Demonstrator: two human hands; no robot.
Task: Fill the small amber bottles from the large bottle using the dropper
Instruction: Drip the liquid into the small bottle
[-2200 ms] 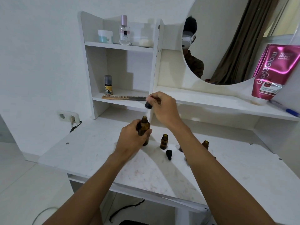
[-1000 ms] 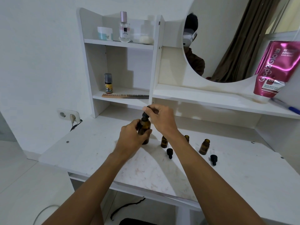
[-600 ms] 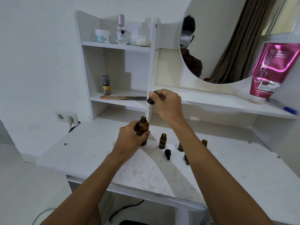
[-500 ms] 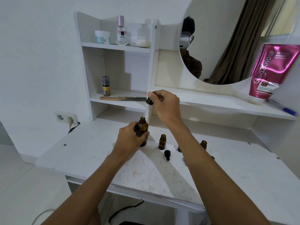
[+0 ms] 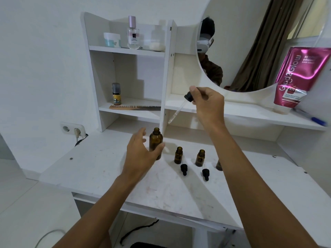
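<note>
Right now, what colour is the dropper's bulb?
Black dropper bulb, clear pipette; best in the head view.

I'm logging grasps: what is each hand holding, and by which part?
The right hand pinches the dropper by its black cap. The left hand is open beside the large bottle, gripping nothing.

I'm pinching the dropper point(image 5: 179, 110): matt black bulb, clear glass stem; large bottle point(image 5: 155, 140) gleaming glossy amber glass; tabletop point(image 5: 107, 163) matt, scuffed.
</note>
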